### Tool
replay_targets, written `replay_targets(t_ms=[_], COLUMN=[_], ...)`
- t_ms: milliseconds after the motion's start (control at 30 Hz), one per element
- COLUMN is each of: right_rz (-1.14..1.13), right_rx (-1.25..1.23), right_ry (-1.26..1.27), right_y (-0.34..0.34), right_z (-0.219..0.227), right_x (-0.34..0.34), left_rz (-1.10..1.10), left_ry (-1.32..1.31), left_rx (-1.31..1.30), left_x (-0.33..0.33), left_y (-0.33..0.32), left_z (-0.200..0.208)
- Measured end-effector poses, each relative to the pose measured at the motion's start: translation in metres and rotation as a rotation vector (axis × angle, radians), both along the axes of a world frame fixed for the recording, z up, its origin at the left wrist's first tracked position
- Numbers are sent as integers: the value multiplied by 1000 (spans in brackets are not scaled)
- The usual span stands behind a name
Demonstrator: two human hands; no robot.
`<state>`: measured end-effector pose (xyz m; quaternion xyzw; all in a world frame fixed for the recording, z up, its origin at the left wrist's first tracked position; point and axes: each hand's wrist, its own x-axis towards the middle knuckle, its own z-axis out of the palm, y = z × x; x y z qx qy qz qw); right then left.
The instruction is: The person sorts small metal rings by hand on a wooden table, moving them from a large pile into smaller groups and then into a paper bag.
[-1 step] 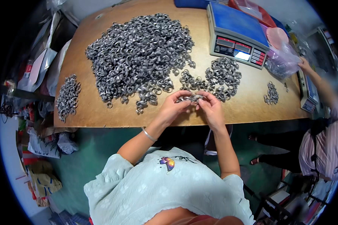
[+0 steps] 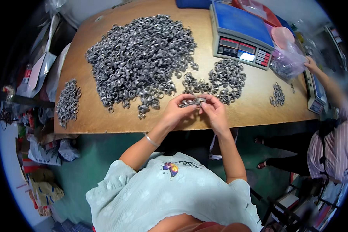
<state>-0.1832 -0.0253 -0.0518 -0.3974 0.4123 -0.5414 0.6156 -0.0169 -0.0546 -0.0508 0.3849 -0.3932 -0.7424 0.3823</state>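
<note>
Just above the table's near edge, my two hands come together over a small batch of grey metal rings (image 2: 191, 102). My left hand (image 2: 176, 111) is closed round these rings, thumb in front and fingers behind. From the other side my right hand (image 2: 216, 113) pinches at the same batch with thumb and fingertips; exactly which ring it grips is too small to tell. Beyond my hands lies a large heap of similar rings (image 2: 139, 58). A smaller pile of rings (image 2: 228, 75) spreads behind my right hand.
A scale (image 2: 239, 33) with a blue top stands at the back right. Small ring clusters lie at the table's left (image 2: 69, 102) and right (image 2: 277, 95). Another person's hand (image 2: 311, 65) touches a clear plastic bag (image 2: 288, 63) beside a second scale (image 2: 316, 94).
The view has shifted slightly, so the table's contents sit a little further left in the picture. Both hands stay together at the rings.
</note>
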Motion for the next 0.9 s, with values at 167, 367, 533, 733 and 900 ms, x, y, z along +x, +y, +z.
replay_targets(t_ms=[167,367,533,733,900], right_rz=[-73,-179,-121,-268,-160], right_rx=[-44,-83,-49,-283,-19], right_ry=[115,210,197,534,213], right_y=[3,4,7,15,18], right_z=[0,-1,2,3,7], right_x=[10,14,12,15,11], left_rz=[104,46,131,32,-13], left_ry=[-338,-396,-376,17,126], left_rx=[-431,-560,-856,-185,-58], left_x=[-3,-4,-9,-6,-12], left_y=[3,9,10,10,13], left_z=[0,6,7,-5,-4])
